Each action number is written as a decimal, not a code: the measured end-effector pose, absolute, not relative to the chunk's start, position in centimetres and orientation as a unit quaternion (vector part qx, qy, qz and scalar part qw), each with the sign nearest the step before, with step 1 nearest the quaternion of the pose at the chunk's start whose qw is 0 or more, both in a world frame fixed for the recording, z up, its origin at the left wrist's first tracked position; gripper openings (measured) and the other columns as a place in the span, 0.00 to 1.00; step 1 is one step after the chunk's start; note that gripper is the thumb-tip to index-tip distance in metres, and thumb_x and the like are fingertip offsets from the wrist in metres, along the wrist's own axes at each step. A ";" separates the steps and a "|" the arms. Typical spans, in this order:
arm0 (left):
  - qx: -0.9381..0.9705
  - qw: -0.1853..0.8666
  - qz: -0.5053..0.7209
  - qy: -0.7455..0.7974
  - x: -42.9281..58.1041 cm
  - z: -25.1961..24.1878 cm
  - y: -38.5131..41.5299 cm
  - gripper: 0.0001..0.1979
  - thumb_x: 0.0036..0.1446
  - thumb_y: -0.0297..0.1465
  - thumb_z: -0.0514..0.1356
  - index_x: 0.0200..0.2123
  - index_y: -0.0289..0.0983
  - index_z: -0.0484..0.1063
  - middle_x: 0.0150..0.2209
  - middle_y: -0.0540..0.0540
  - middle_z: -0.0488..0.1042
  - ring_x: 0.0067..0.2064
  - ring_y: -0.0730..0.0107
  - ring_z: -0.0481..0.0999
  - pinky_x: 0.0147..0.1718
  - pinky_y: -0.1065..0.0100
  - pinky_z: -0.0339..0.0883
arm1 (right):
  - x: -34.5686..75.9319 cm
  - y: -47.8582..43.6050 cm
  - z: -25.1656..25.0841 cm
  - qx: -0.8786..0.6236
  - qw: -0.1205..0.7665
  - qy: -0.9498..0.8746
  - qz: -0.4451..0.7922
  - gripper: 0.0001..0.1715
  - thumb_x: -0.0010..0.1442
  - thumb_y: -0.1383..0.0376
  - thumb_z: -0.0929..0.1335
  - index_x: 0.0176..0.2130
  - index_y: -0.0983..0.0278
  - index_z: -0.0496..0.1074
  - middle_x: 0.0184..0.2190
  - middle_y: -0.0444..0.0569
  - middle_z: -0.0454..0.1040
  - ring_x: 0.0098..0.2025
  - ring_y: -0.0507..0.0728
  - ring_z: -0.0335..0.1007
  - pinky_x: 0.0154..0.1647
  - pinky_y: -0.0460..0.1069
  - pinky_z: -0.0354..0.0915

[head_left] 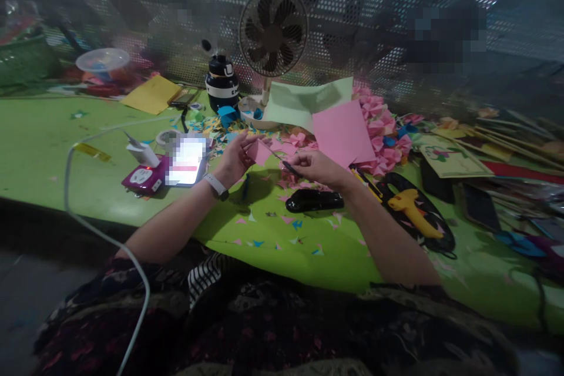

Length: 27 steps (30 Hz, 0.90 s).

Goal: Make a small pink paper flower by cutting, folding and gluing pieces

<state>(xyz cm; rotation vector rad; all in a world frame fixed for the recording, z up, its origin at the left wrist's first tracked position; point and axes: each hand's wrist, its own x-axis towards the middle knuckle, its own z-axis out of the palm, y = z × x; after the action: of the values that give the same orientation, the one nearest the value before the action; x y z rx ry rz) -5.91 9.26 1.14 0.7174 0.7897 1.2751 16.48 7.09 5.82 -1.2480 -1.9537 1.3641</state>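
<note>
My left hand (238, 155), with a pale band on its wrist, pinches a small piece of pink paper (259, 153). My right hand (315, 167) is closed on scissors with a dark handle (291, 169); their thin tip points left and meets the edge of the paper. Part of the handle is hidden by my fingers. Just below my right hand lies a black stapler (314, 201). A larger pink sheet (343, 132) rests behind my right hand, against a pale green sheet (304, 103).
A heap of folded pink paper (385, 123) stands behind, near a fan (273, 32) and a dark bottle (221, 85). Left are a lit phone (187, 161), a purple power socket (143, 179) and a white cable (68, 170). A yellow glue gun (414, 211) lies right. Paper scraps litter the green table.
</note>
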 end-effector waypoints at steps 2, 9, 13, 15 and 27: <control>0.308 0.678 0.570 0.348 -5.9 1.0 9.3 0.17 0.54 0.45 0.64 0.35 0.36 0.80 0.36 0.42 0.83 0.38 0.64 0.82 0.28 0.70 0.73 | 16.6 7.2 5.7 -0.451 0.218 -0.712 0.492 0.26 0.49 0.46 0.76 0.26 0.66 0.72 0.23 0.45 0.72 0.22 0.47 0.60 0.23 0.46 0.54; 0.324 0.656 0.581 0.356 -5.6 0.3 9.3 0.11 0.49 0.31 0.69 0.36 0.34 0.81 0.38 0.42 0.83 0.38 0.69 0.81 0.35 0.72 0.73 | 16.6 7.3 5.6 -0.458 0.215 -0.711 0.488 0.26 0.45 0.47 0.77 0.25 0.65 0.71 0.22 0.45 0.73 0.24 0.49 0.64 0.25 0.46 0.56; 0.330 0.638 0.594 0.363 -5.7 0.1 9.2 0.09 0.46 0.28 0.71 0.34 0.34 0.81 0.37 0.43 0.82 0.36 0.70 0.80 0.35 0.71 0.73 | 16.4 7.3 5.5 -0.456 0.210 -0.702 0.505 0.25 0.43 0.48 0.77 0.24 0.64 0.71 0.22 0.45 0.73 0.26 0.51 0.67 0.27 0.47 0.60; 0.328 0.627 0.606 0.365 -5.8 0.2 9.1 0.08 0.46 0.28 0.71 0.32 0.34 0.80 0.35 0.44 0.82 0.35 0.71 0.80 0.36 0.71 0.73 | 16.7 7.4 5.6 -0.452 0.205 -0.707 0.503 0.24 0.44 0.49 0.77 0.24 0.64 0.71 0.23 0.46 0.73 0.25 0.50 0.66 0.26 0.47 0.60; 0.340 0.599 0.619 0.377 -6.3 0.3 8.9 0.08 0.48 0.29 0.72 0.33 0.35 0.79 0.34 0.46 0.82 0.34 0.75 0.80 0.41 0.71 0.75 | 22.2 9.9 7.3 -0.543 0.161 -0.730 0.383 0.17 0.50 0.55 0.77 0.25 0.65 0.74 0.21 0.47 0.73 0.23 0.50 0.63 0.24 0.47 0.58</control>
<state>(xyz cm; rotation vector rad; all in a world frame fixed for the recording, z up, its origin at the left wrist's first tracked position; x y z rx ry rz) -6.27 8.93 0.28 0.7895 0.8734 1.4354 22.17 9.90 7.27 -1.5517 -2.0840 1.0924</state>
